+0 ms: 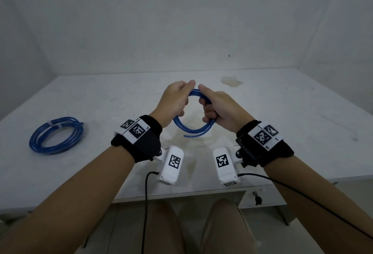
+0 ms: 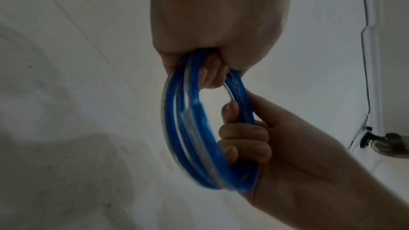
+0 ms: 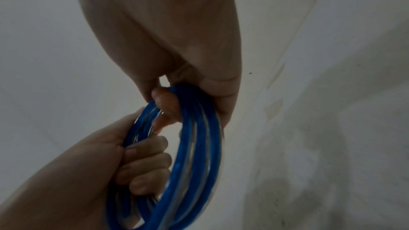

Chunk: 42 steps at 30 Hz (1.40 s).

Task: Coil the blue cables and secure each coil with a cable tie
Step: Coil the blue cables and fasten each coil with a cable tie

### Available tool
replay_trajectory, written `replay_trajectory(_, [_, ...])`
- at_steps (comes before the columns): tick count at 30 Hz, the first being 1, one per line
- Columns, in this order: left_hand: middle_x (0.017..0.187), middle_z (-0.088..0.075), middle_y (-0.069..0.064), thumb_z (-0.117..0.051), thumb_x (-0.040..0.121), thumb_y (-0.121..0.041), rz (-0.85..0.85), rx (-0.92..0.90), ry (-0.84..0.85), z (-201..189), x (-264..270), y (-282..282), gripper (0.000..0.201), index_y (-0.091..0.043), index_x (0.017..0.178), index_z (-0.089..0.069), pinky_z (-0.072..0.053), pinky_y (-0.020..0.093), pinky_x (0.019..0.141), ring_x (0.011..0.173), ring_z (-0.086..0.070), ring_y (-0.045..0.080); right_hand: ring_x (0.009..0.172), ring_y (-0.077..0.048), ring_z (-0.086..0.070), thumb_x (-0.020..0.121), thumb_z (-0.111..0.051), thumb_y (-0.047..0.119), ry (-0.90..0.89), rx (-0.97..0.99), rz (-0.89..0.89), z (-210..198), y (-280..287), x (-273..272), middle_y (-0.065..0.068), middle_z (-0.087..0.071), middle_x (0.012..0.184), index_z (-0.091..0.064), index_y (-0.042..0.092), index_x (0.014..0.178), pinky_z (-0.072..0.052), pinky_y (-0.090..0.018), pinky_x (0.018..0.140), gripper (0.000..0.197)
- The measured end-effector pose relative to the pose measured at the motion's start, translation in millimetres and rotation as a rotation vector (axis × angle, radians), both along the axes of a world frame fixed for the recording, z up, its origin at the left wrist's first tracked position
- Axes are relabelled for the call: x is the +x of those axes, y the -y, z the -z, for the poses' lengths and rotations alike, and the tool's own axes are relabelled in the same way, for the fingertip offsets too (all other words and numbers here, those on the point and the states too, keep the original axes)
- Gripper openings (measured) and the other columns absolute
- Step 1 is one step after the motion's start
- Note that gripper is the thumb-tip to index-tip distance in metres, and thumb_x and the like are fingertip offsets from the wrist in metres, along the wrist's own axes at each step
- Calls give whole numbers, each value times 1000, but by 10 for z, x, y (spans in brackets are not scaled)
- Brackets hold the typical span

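I am gripping the untied blue translucent cable coil (image 1: 192, 127) in left hand (image 1: 173, 100) and right hand (image 1: 219, 106); loosening either risks its free end springing the loops apart.

Blue coil (image 1: 192, 127) in both hands' grip.

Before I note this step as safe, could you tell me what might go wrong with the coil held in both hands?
1. The held coil shows no tie, and a loose end hangs below it; if either hand's grip eases, the loops may spring apart.
2. No spare cable tie is visible on the table, so the left hand or right hand would probably have to let go to fetch one.
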<state>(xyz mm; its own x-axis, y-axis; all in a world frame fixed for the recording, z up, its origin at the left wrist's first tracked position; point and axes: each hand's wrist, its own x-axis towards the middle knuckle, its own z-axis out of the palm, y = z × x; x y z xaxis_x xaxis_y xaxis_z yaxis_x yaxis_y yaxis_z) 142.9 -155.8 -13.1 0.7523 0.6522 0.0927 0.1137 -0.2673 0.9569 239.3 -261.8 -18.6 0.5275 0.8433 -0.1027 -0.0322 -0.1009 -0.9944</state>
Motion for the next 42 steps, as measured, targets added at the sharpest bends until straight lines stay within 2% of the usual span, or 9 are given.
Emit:
replay_trajectory(6, [63, -58, 10, -38, 97, -19, 165, -47, -120, -49, 74, 36, 38, 5, 94, -68, -50, 27, 54, 49, -52, 20, 41, -12, -22, 96, -50, 40, 184, -65, 41, -24, 97, 53, 5, -27, 49, -48, 12, 67, -29, -24, 44, 40])
replay_trajectory(12, [42, -41, -9, -44, 97, -33, 106, 15, -58, -22, 347, 388, 41, -7, 68, -58, -29, 23, 42, 42, -30, 12, 43, -11, -31, 98, -44, 34, 191, -12, 164, -30, 337, 224, -3, -46, 61, -63, 4, 77, -35, -25, 46, 42])
replay_trajectory(16, [45, -49, -11, -51, 96, -37, 110, 59, 13, 26, 622, 670, 46, 0, 71, -63, -27, 23, 42, 39, -32, 10, 51, -16, -42, 99, -42, 34, 131, 14, 253, 9, 659, 391, -10, -52, 72, -66, 3, 85, -42, -28, 55, 43])
replay_trajectory(23, [38, -35, -11, -54, 95, -35, 205, 32, 24, 52, 1147, 1368, 43, -8, 62, -56, -27, 20, 38, 35, -26, 10, 79, -19, -57, 98, -39, 45, 223, -169, 495, -20, 1611, 871, -2, -64, 87, -64, 15, 91, -47, -34, 78, 40])
replay_trajectory(29, [31, -37, -13, -54, 95, -30, 282, -70, 5, 94, 1504, 1910, 39, -7, 64, -56, -23, 20, 39, 39, -22, 11, 80, -17, -48, 94, -50, 37, 312, -315, 643, 69, 2530, 1374, 0, -62, 93, -69, 15, 98, -40, -30, 73, 29])
replay_trajectory(35, [32, -35, -12, -55, 95, -30, 294, -165, -26, 138, 1766, 2197, 33, -5, 72, -56, -21, 21, 39, 44, -20, 13, 72, -6, -45, 97, -48, 18, 490, -640, 561, 241, 2941, 1838, -3, -59, 115, -59, 14, 129, -38, -24, 68, 35])
replay_trajectory(37, [32, -36, -13, -55, 95, -30, 288, -177, -32, 144, 1825, 2260, 32, -5, 74, -57, -21, 21, 39, 44, -20, 13, 97, -15, -52, 98, -42, 10, 584, -836, 428, 268, 2965, 1945, -8, -48, 143, -48, 15, 140, -40, -27, 82, 43])
replay_trajectory(39, [33, -36, -13, -55, 94, -31, 285, -182, -34, 151, 1882, 2307, 33, -5, 74, -57, -21, 21, 40, 44, -20, 13, 126, -25, -47, 97, -39, 6, 633, -940, 362, 279, 2976, 2018, -8, -41, 150, -46, 17, 142, -37, -31, 101, 47])
replay_trajectory(42, [33, -36, -13, -55, 95, -32, 282, -180, -37, 155, 1938, 2355, 33, -6, 74, -56, -21, 21, 39, 42, -20, 12, 130, -26, -46, 94, -43, 3, 729, -955, 342, 301, 3002, 2094, -6, -52, 142, -58, 14, 132, -34, -30, 106, 43])
